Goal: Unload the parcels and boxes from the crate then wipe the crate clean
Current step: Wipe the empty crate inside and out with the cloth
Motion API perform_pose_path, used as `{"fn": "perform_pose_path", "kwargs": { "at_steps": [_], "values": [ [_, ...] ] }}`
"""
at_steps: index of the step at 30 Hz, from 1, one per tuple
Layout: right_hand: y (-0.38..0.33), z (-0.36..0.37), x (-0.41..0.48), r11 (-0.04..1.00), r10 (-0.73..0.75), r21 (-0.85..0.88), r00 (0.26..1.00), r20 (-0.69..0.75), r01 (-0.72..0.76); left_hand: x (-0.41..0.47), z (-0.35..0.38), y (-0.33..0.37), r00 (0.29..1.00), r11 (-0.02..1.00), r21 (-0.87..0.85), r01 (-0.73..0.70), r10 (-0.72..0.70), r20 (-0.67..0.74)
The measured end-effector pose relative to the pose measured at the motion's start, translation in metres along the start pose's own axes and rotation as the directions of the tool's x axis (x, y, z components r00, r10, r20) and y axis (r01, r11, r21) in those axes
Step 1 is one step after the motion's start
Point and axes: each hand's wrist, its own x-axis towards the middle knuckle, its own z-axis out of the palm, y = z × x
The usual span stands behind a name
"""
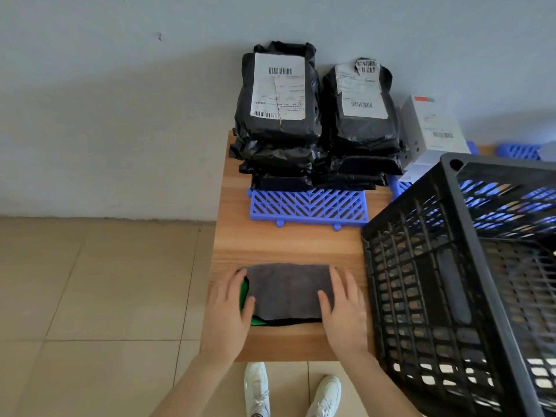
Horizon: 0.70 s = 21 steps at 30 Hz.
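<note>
A folded grey cloth [287, 291] with a green edge lies flat near the table's front edge. My left hand [228, 308] rests on its left end and my right hand [343, 308] on its right end, fingers spread and pressing down. The black slatted crate [445, 266] stands on the right side of the table; I see nothing inside it. Two stacks of black parcels [279, 121] [364, 124] with white labels sit at the back on a blue plastic pallet [307, 207]. A white box [430, 130] leans beside them.
The wooden table [288, 245] stands against a pale wall. Another blue pallet piece [517, 151] shows behind the crate. Tiled floor lies to the left, and my white shoes [291, 389] are below the table's front edge.
</note>
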Motion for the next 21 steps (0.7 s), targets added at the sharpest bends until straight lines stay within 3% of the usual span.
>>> {"fn": "perform_pose_path", "kwargs": {
  "at_steps": [2,3,7,12,14,16,18,21],
  "values": [
    [0.004,0.005,-0.006,0.979,-0.143,-0.136,0.988,0.064,0.15,-0.005,0.009,0.005,0.972,0.953,0.199,-0.229,0.212,0.101],
    [0.007,0.009,-0.007,0.965,-0.175,-0.176,0.976,0.13,0.196,-0.007,0.014,0.008,0.955,0.923,0.258,-0.285,0.252,0.154],
    [0.021,0.025,-0.011,0.934,-0.094,-0.298,0.939,0.331,0.198,-0.013,0.023,0.007,0.949,0.878,0.405,-0.254,0.146,0.279],
    [0.022,0.025,-0.007,0.943,-0.1,-0.264,0.929,0.356,0.203,-0.012,0.027,-0.001,0.945,0.859,0.438,-0.266,0.142,0.295],
    [0.017,0.019,-0.008,0.976,-0.084,-0.179,0.973,0.216,0.124,-0.01,0.026,0.001,0.952,0.87,0.423,-0.254,0.149,0.266],
    [0.013,0.014,-0.008,0.987,0.096,-0.133,0.993,0.076,-0.085,-0.01,0.024,0.003,0.956,0.875,0.411,-0.257,0.166,0.243],
    [0.012,0.011,-0.008,0.96,0.244,-0.162,0.966,0.079,-0.23,-0.013,0.023,0.001,0.956,0.868,0.42,-0.265,0.18,0.23],
    [0.009,0.011,-0.008,0.968,0.236,-0.114,0.966,0.107,-0.224,-0.019,0.019,-0.004,0.94,0.863,0.414,-0.29,0.176,0.291]
  ]
}}
